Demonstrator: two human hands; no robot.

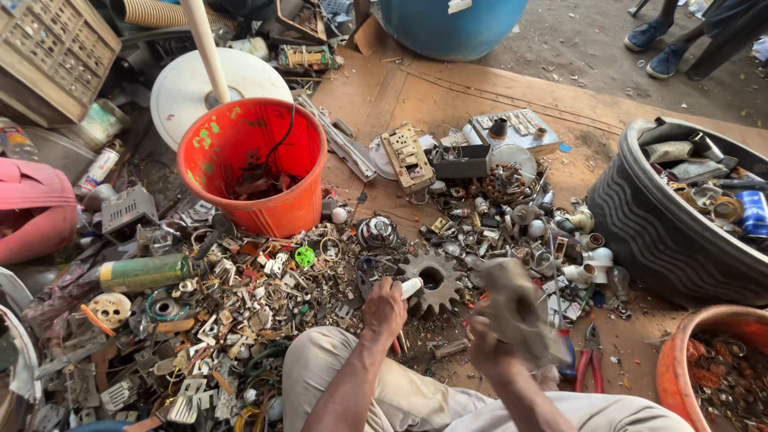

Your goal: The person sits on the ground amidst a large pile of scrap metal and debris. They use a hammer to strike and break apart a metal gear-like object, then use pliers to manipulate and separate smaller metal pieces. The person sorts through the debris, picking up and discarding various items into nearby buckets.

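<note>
My left hand [384, 308] grips a small tool with a white handle [411, 287], just beside a large rusty toothed gear [434, 281] lying on the scrap pile. My right hand [490, 346] holds up a dirty greyish metal part [518, 310], blurred by motion, above my knee. My beige trouser legs [384, 384] fill the bottom middle. Loose scrap metal bits [240, 304] cover the ground in front of me.
A red bucket [216, 136] with wires stands at the upper left, a black tyre tub [648, 232] of scrap at the right, an orange basin [680, 352] at the bottom right. Red-handled pliers [590, 364] lie near my right hand. Another person's feet [656, 48] at the top right.
</note>
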